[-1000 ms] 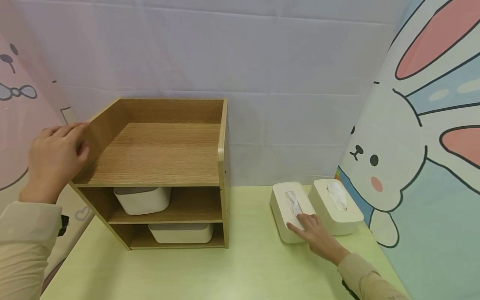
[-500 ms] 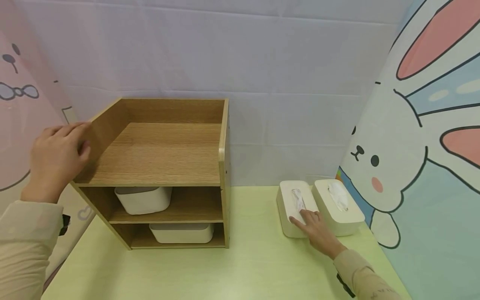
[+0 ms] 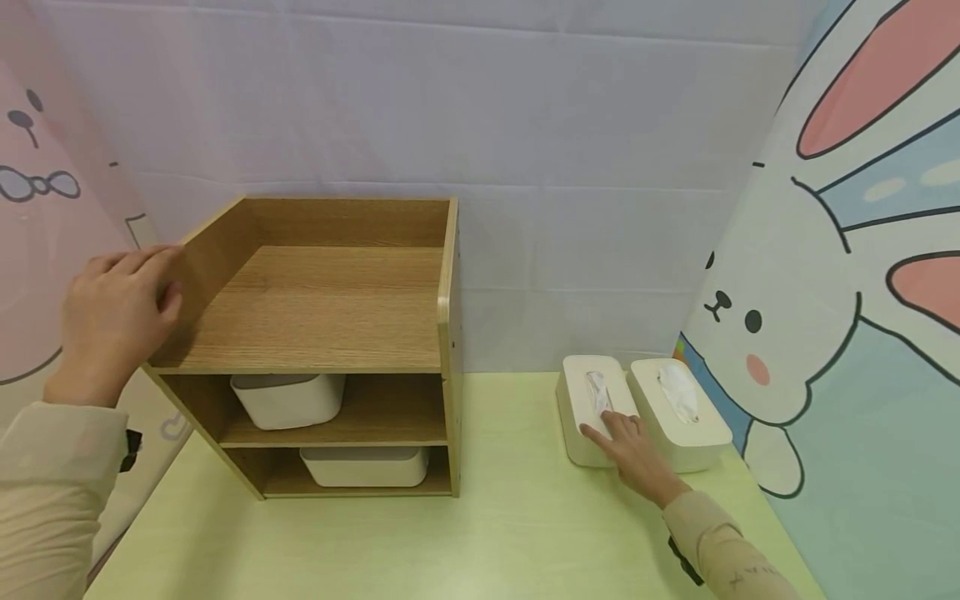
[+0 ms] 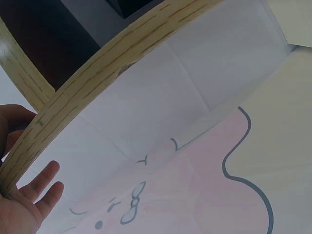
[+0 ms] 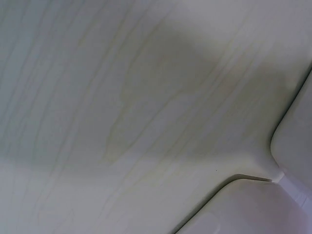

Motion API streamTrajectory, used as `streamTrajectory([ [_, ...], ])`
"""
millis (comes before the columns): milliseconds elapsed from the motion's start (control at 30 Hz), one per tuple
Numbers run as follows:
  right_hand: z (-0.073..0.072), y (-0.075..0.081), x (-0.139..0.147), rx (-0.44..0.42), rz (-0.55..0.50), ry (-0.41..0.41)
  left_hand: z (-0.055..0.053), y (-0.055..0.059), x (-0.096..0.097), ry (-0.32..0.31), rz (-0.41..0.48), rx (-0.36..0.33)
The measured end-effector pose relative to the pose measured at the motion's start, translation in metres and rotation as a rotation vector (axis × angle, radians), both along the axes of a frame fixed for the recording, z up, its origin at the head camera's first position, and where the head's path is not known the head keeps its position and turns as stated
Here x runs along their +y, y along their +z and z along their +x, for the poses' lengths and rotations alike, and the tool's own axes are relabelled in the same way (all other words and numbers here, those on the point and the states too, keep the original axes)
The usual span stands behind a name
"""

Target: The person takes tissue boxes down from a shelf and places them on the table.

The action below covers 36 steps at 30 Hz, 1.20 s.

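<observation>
A wooden desktop shelf (image 3: 345, 300) stands on the left of the pale table. My left hand (image 3: 120, 321) grips the top edge of its left side panel; in the left wrist view, fingers show on both faces of that panel (image 4: 97, 73). On the right, a white tissue box (image 3: 579, 392) has a tissue in its top slot. My right hand (image 3: 633, 454) rests on the near part of its lid with thumb and fingers spread. Close along its right side stands a second white tissue box (image 3: 697, 454), a tissue puffing out of its slot.
One white bin (image 3: 288, 404) sits in the shelf's middle level, and a shallower white bin (image 3: 367, 468) in the lowest. The table (image 3: 502, 517) stretches between shelf and boxes. A white cloth backdrop (image 3: 570, 250) hangs behind; a rabbit-printed sheet (image 3: 810, 333) bounds the right side.
The tissue box under my right hand has slid right and away from me, up close to the second box. My left hand keeps its hold on the shelf panel.
</observation>
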State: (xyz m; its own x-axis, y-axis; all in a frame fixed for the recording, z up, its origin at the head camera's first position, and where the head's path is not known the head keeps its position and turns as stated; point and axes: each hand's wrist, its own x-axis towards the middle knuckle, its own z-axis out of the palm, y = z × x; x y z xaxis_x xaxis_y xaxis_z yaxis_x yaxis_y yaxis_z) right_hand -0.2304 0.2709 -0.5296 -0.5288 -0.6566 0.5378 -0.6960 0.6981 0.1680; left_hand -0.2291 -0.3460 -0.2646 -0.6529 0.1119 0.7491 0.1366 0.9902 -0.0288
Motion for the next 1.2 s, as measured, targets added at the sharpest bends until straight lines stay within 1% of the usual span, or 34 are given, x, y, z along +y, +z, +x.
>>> streamTrajectory([
  [267, 0.001, 0.003, -0.003, -0.029, 0.031, -0.053, -0.002, -0.001, 0.0, -0.008, 0.003, 0.004],
  [633, 0.005, 0.015, -0.014, 0.016, 0.074, -0.131, -0.001, -0.002, 0.0, -0.007, 0.005, -0.001],
  [767, 0.007, 0.024, -0.024, 0.034, 0.089, -0.125, -0.001, -0.001, 0.0, -0.009, 0.004, -0.008],
  [900, 0.011, 0.034, -0.037, 0.064, 0.107, -0.091, -0.001, -0.001, 0.0, -0.006, 0.01, -0.022],
  [1067, 0.014, 0.04, -0.056, 0.105, 0.131, -0.056, -0.001, 0.0, 0.0, -0.008, 0.016, -0.021],
  [1200, 0.02, 0.046, -0.071, 0.094, 0.163, -0.022, -0.001, -0.001, 0.0, -0.01, 0.015, -0.008],
])
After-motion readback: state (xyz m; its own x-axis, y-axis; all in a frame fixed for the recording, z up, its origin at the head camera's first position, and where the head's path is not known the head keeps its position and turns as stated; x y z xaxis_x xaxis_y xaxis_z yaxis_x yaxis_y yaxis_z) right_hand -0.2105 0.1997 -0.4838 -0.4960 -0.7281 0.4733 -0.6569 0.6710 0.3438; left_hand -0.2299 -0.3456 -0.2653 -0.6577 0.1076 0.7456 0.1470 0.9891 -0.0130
